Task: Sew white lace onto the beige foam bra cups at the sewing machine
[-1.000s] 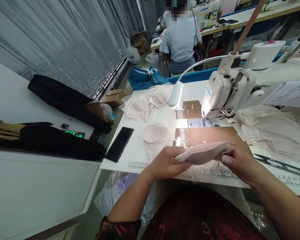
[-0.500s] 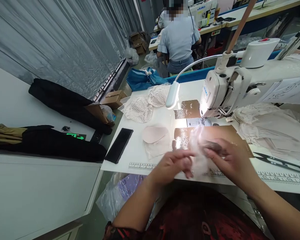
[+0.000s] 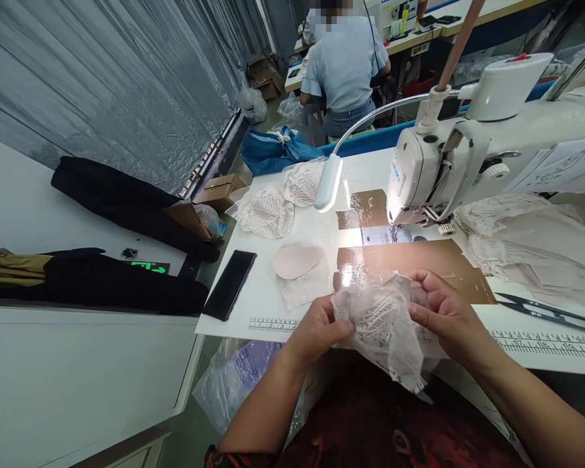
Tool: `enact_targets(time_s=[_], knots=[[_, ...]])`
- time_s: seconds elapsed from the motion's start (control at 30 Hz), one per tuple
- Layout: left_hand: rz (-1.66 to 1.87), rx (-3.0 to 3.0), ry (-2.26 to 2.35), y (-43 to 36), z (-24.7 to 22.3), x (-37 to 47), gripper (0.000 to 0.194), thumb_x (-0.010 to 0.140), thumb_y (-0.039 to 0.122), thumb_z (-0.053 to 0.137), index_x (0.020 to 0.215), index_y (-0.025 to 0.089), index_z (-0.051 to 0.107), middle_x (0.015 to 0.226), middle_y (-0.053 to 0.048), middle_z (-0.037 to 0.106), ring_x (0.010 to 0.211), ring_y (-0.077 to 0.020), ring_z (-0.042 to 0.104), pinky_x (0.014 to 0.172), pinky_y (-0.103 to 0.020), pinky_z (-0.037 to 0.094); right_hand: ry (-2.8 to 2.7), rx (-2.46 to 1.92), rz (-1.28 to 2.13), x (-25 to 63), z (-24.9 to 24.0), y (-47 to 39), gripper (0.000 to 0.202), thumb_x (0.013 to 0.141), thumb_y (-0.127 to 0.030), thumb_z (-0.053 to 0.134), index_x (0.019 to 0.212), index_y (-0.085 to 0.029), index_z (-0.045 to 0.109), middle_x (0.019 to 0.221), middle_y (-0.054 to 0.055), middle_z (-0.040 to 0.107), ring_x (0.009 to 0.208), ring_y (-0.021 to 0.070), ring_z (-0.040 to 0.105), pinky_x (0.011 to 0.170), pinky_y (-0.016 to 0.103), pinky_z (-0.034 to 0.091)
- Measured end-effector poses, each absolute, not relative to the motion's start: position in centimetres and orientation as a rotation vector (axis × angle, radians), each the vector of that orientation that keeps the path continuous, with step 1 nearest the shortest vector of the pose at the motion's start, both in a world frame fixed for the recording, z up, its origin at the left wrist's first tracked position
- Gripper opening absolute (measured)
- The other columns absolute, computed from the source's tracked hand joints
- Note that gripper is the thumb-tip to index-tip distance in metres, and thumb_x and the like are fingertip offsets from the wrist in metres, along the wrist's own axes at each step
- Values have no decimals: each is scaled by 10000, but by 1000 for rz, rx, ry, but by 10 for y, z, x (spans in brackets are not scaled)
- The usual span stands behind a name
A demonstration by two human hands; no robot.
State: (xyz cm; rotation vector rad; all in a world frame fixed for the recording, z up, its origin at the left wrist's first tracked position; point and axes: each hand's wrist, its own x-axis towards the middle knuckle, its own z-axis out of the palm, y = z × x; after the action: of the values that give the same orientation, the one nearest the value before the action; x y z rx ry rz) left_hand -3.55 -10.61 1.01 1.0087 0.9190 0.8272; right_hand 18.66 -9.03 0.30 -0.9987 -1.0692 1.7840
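Between my two hands a white lace piece [image 3: 383,322] is spread out near the table's front edge, its lower end hanging over the edge. My left hand [image 3: 324,330] pinches its left side, thumb on top. On the other side my right hand [image 3: 441,312] grips the sheer fabric between thumb and fingers. Behind my hands stands the white sewing machine [image 3: 419,175], its needle area lit by a lamp [image 3: 329,182]. A pale oval pad [image 3: 298,261] lies on thin sheer fabric [image 3: 305,289] left of my hands.
Lace cups [image 3: 268,211] lie at the table's back left, a black phone [image 3: 230,285] at its left edge. To the right are stacked lace pieces [image 3: 531,247] and black scissors [image 3: 548,312]. A person in light blue [image 3: 344,65] sits beyond the table.
The lace piece has come away from the needle area toward me and is now spread open. My left hand has closed on its left side. The view has shifted slightly.
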Motion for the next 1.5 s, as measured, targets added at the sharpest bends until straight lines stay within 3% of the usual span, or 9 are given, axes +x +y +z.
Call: enact_targets(time_s=[0.3, 0.5, 0.63, 0.87, 1.07, 1.23, 1.33, 1.43, 1.5], knots=[[1181, 1109, 1164, -115, 13, -14, 78, 812, 232, 620, 799, 160, 592, 678, 27, 538, 614, -90, 460, 589, -201, 385, -1366, -1081, 1558, 187, -3, -82, 504, 851, -669, 470, 995, -226, 662, 911, 62, 684, 833, 230, 642, 734, 336, 522], [1282, 1371, 1207, -124, 18, -8, 163, 931, 314, 552, 927, 168, 626, 755, 5, 591, 665, -106, 507, 633, -216, 420, -1410, -1155, 1562, 183, 1, -79, 303, 790, -504, 673, 838, -206, 650, 736, 3, 614, 643, 147, 541, 585, 256, 435], [1424, 820, 1160, -115, 13, 1, 269, 941, 406, 543, 830, 175, 623, 752, 3, 619, 713, -126, 558, 703, -230, 455, -1089, -960, 1798, 179, -3, -78, 337, 763, -511, 706, 679, -186, 679, 640, 11, 608, 592, 138, 532, 580, 267, 439], [1086, 340, 748, -120, 15, 21, 563, 838, 527, 639, 1251, 144, 613, 1116, -118, 693, 1095, -284, 619, 978, -387, 451, -798, -1017, 1796, 176, 2, -82, 289, 742, -530, 726, 743, -242, 740, 660, 37, 687, 682, 229, 647, 576, 313, 492], [1108, 389, 911, -121, 21, 26, 341, 591, 118, 778, 926, 103, 714, 723, -28, 673, 656, -133, 607, 630, -227, 466, -1002, -1055, 1860, 182, -3, -81, 229, 683, -412, 811, 817, -232, 767, 774, 27, 715, 772, 219, 651, 731, 324, 518], [930, 453, 964, -130, 5, 16, 125, 602, 125, 741, 683, 111, 647, 499, 49, 504, 397, -25, 340, 414, -183, 235, -775, -1030, 1723, 185, -3, -79, 285, 673, -458, 807, 581, -221, 676, 553, -10, 561, 533, 118, 470, 518, 249, 428], [939, 639, 1011, -136, -2, -5, 143, 687, 129, 669, 578, 132, 577, 478, 34, 511, 415, -45, 384, 441, -192, 284, -773, -1043, 1645, 188, -2, -77, 305, 658, -470, 811, 581, -220, 654, 586, -4, 575, 560, 128, 479, 540, 262, 437], [1046, 935, 1070, -133, 4, -24, 54, 753, 143, 646, 797, 143, 678, 839, -45, 692, 731, -125, 608, 686, -235, 468, -838, -1063, 1650, 190, -2, -77, 301, 686, -480, 788, 606, -223, 654, 584, -11, 552, 560, 131, 472, 541, 267, 429], [1094, 1081, 1078, -127, 11, -27, 416, 749, 201, 719, 1156, 192, 631, 1246, -79, 622, 1077, -201, 592, 912, -294, 466, -952, -1088, 1717, 190, -3, -78, 280, 729, -485, 755, 658, -227, 674, 614, -5, 578, 573, 141, 494, 549, 273, 430]])
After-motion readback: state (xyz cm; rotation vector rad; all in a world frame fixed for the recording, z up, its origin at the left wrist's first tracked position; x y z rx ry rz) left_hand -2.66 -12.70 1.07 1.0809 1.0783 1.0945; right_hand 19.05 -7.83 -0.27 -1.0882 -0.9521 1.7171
